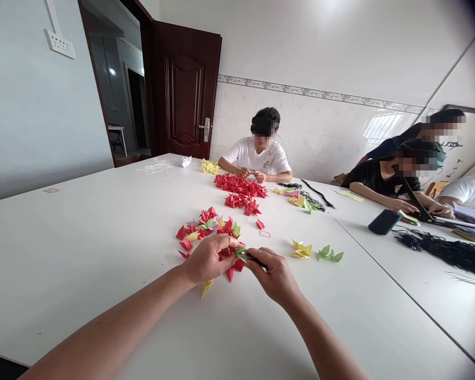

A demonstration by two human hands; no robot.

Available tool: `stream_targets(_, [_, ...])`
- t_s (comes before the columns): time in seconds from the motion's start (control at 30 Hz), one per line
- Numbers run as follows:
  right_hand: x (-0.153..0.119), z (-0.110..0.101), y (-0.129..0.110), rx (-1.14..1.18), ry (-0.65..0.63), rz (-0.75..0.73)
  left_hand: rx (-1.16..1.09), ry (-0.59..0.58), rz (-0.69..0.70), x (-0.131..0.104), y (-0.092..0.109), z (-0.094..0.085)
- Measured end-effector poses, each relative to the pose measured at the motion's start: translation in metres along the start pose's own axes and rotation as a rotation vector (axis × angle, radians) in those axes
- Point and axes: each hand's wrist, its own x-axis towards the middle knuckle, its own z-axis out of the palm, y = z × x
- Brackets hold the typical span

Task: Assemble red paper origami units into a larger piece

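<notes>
My left hand (pixel 209 258) pinches a small green origami crane (pixel 240 253) above the front of a mixed paper pile. In my right hand (pixel 276 274) is a slim dark tool (pixel 256 259), its kind unclear, with its tip close against the crane. Fingers partly cover both things. Around and beneath my left hand lie folded red cranes (pixel 187 244), with a few green, white and yellow ones among them. A yellow crane (pixel 206 288) rests just below that hand. Right of my hands sit yellow cranes (pixel 302 249) and green cranes (pixel 330 254).
Across the white table (pixel 103 232), a person in a white shirt (pixel 247 152) works behind red crane heaps (pixel 240 186). Black cords (pixel 447 250), a dark case (pixel 383 221) and more people are at the right. White strings (pixel 156 168) lie at the far left.
</notes>
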Motion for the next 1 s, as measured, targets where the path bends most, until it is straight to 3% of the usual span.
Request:
stream_targets(0.63, [0.0,0.001,0.002,-0.048,-0.003,0.03,0.045,0.014,-0.005,0.0,-0.003,0.0])
stream_targets(0.9, [0.001,0.0,0.011,0.155,0.116,0.133,-0.011,0.034,-0.097,0.001,-0.003,0.001])
stream_targets(1.0, [0.0,-0.002,0.006,0.266,0.074,0.18,-0.071,-0.012,-0.101,-0.001,0.003,0.002])
